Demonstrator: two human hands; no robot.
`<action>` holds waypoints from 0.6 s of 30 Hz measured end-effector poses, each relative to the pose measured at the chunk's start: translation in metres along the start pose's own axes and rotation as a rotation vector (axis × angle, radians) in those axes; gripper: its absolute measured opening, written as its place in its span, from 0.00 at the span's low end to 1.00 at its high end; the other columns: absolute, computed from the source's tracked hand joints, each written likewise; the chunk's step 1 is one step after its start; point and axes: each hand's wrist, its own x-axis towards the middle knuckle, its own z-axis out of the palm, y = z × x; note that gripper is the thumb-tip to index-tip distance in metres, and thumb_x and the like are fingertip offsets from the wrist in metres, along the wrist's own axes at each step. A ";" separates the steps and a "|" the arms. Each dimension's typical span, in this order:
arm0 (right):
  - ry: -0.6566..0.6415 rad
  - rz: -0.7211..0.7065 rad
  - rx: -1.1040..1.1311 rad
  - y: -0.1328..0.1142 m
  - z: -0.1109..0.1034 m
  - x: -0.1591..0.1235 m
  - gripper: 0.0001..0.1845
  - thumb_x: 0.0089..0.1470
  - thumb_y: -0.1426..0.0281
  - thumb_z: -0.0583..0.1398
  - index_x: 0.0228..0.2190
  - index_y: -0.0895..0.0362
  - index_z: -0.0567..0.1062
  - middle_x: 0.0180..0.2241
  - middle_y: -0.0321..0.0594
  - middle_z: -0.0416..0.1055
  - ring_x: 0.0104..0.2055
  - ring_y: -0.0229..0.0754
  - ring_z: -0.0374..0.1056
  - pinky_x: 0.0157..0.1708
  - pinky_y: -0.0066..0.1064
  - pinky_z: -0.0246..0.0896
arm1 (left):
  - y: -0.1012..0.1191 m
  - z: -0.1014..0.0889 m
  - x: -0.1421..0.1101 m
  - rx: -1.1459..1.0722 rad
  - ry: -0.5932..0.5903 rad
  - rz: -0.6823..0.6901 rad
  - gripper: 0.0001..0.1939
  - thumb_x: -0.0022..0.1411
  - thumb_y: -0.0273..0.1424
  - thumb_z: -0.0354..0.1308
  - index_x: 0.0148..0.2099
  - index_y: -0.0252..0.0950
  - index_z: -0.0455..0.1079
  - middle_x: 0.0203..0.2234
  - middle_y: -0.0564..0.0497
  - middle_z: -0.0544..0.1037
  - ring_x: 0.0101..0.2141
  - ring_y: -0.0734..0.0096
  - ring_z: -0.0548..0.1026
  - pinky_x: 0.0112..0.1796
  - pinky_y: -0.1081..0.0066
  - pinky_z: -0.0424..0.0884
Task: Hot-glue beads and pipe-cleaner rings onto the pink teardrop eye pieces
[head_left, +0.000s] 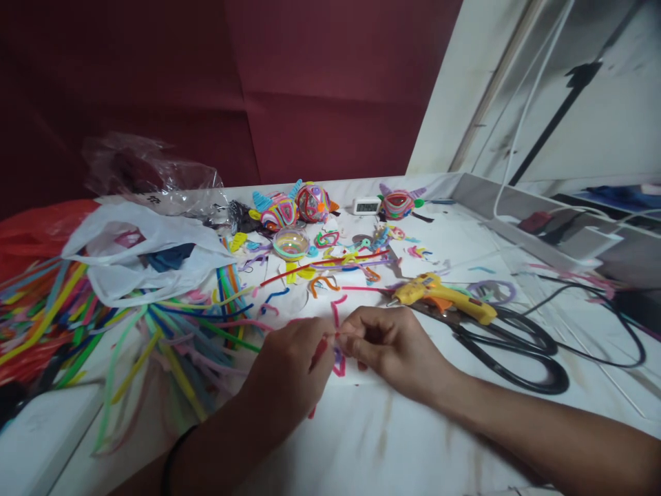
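Note:
My left hand (294, 362) and my right hand (390, 348) meet above the white table, fingertips pinched close together. Between them is a bent red-pink pipe cleaner (338, 310), its upper end sticking up past the fingers. Below the fingertips a purple and pink piece (339, 362) shows, partly hidden by my left hand. Just beyond the hands lie an orange bent pipe cleaner (324, 284) and a long red one (289, 274). A yellow glue gun (447, 297) rests to the right of my right hand, over black-handled scissors (516, 351).
Bundles of coloured pipe cleaners (170, 351) and a white plastic bag (149, 255) cover the left side. At the back stand decorated balls (315, 202), another winged ball (400, 204), and a small digital clock (366, 206). A black cable (630, 364) curls at right.

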 end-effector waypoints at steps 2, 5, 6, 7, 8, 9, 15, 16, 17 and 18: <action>0.003 0.012 0.026 -0.002 0.002 -0.001 0.08 0.47 0.68 0.63 0.22 0.58 0.72 0.17 0.30 0.65 0.18 0.31 0.56 0.18 0.25 0.50 | 0.002 0.000 -0.001 0.002 0.019 -0.023 0.08 0.55 0.23 0.50 0.32 0.34 0.70 0.17 0.56 0.74 0.15 0.78 0.69 0.22 0.77 0.64; -0.025 0.033 0.072 -0.005 0.002 0.001 0.10 0.48 0.64 0.63 0.24 0.59 0.73 0.17 0.33 0.68 0.18 0.31 0.58 0.18 0.25 0.52 | 0.003 -0.001 0.001 -0.035 0.014 -0.110 0.08 0.55 0.24 0.50 0.32 0.35 0.70 0.11 0.59 0.68 0.14 0.77 0.69 0.21 0.78 0.63; -0.042 0.042 0.082 -0.005 0.001 0.002 0.11 0.48 0.63 0.63 0.25 0.59 0.74 0.18 0.34 0.69 0.18 0.31 0.59 0.17 0.25 0.51 | 0.003 -0.002 0.001 -0.044 0.009 -0.149 0.08 0.55 0.24 0.50 0.32 0.35 0.71 0.10 0.60 0.67 0.13 0.77 0.69 0.20 0.78 0.62; -0.059 0.050 0.090 -0.005 0.000 0.003 0.12 0.47 0.63 0.64 0.26 0.60 0.74 0.18 0.34 0.70 0.17 0.31 0.58 0.17 0.24 0.50 | 0.003 -0.003 0.002 -0.051 -0.001 -0.183 0.08 0.56 0.25 0.51 0.32 0.36 0.71 0.09 0.60 0.67 0.13 0.77 0.69 0.20 0.78 0.62; -0.074 0.057 0.095 -0.004 -0.001 0.004 0.12 0.46 0.63 0.65 0.27 0.60 0.75 0.18 0.35 0.71 0.17 0.31 0.58 0.16 0.24 0.49 | 0.002 -0.004 0.003 -0.056 -0.014 -0.214 0.07 0.56 0.26 0.51 0.31 0.36 0.72 0.09 0.60 0.67 0.13 0.77 0.68 0.20 0.78 0.62; -0.082 0.063 0.100 -0.004 -0.002 0.005 0.12 0.45 0.63 0.66 0.27 0.60 0.75 0.18 0.35 0.71 0.17 0.30 0.57 0.16 0.24 0.48 | 0.002 -0.004 0.004 -0.066 -0.022 -0.241 0.08 0.56 0.27 0.51 0.31 0.35 0.72 0.09 0.60 0.67 0.12 0.77 0.68 0.20 0.78 0.61; -0.076 0.053 0.105 0.000 -0.004 0.006 0.12 0.44 0.64 0.67 0.28 0.60 0.76 0.20 0.35 0.72 0.21 0.32 0.62 0.22 0.26 0.55 | 0.000 -0.005 0.006 -0.090 -0.032 -0.295 0.08 0.56 0.27 0.51 0.31 0.35 0.72 0.10 0.59 0.69 0.13 0.77 0.68 0.19 0.78 0.61; -0.070 0.047 0.100 0.000 -0.005 0.006 0.12 0.45 0.64 0.66 0.28 0.60 0.76 0.21 0.36 0.72 0.21 0.33 0.63 0.23 0.26 0.57 | 0.000 -0.005 0.006 -0.086 -0.035 -0.296 0.08 0.55 0.27 0.51 0.31 0.35 0.72 0.10 0.59 0.69 0.13 0.77 0.68 0.20 0.78 0.61; -0.062 0.040 0.093 -0.001 -0.005 0.006 0.12 0.46 0.64 0.65 0.27 0.61 0.75 0.20 0.36 0.71 0.21 0.33 0.63 0.23 0.27 0.57 | 0.000 -0.004 0.007 -0.085 -0.041 -0.299 0.08 0.55 0.27 0.51 0.32 0.35 0.72 0.10 0.59 0.69 0.13 0.77 0.69 0.20 0.77 0.61; -0.054 0.034 0.086 -0.001 -0.006 0.006 0.12 0.47 0.63 0.64 0.26 0.61 0.75 0.20 0.36 0.71 0.21 0.33 0.63 0.23 0.27 0.57 | 0.000 -0.004 0.007 -0.086 -0.049 -0.303 0.08 0.55 0.27 0.51 0.32 0.35 0.72 0.11 0.58 0.70 0.14 0.76 0.69 0.21 0.77 0.62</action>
